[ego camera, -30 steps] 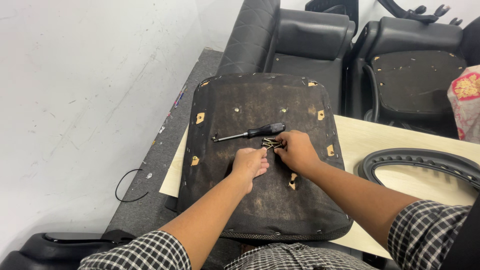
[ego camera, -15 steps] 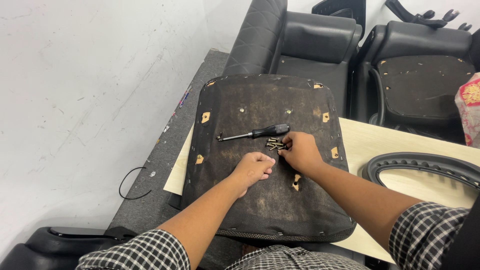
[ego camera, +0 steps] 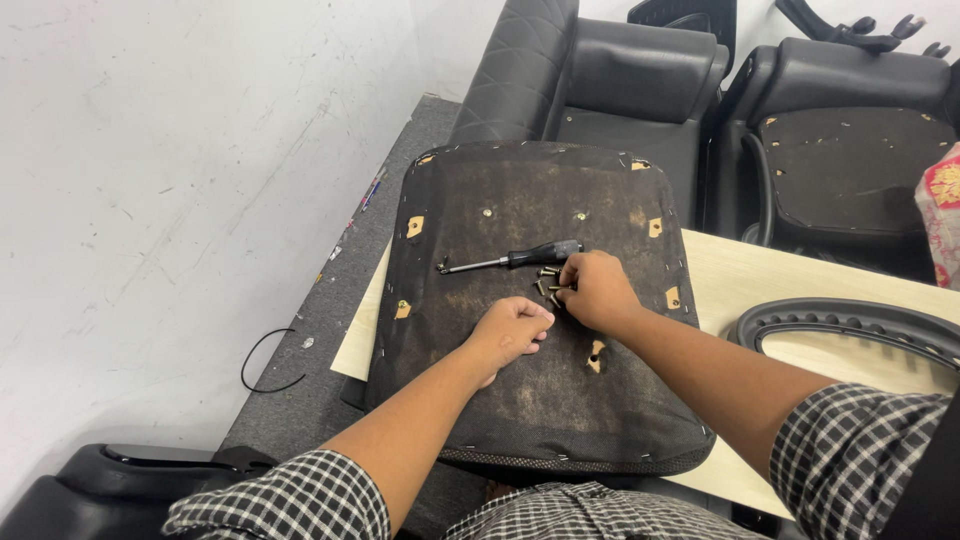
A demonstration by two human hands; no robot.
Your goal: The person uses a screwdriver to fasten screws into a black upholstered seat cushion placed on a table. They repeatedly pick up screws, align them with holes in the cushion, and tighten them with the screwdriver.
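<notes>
We are bent over an upturned seat base [ego camera: 530,330], its dark fabric underside facing up and resting on a pale wooden table [ego camera: 800,285]. Everything else we place against that seat base.

Off its right side, at the picture's far right edge, a red and cream patterned bag or package [ego camera: 942,215] shows only in part; we cannot make out its full shape. Below it a black curved plastic rim [ego camera: 850,322] lies on the table. Behind the seat base stand black padded chair parts [ego camera: 640,85], and another dark seat underside [ego camera: 850,170] lies up and to the right.

Near the middle of the seat base lies a small cluster of bolts [ego camera: 548,283]. Our right hand [ego camera: 592,290] is curled over them, fingertips pinched together on one or two of the bolts, the rest lying just left of the fingers. Their heading is too small to tell.

Just above the bolts lies a screwdriver [ego camera: 510,260], long axis running nearly left to right across the seat base, black handle on the right by our right hand, metal shaft pointing left and slightly down.

Our left hand [ego camera: 510,330] rests on the fabric just below and left of the bolts, fingers folded loosely inward, holding nothing we can see.
</notes>
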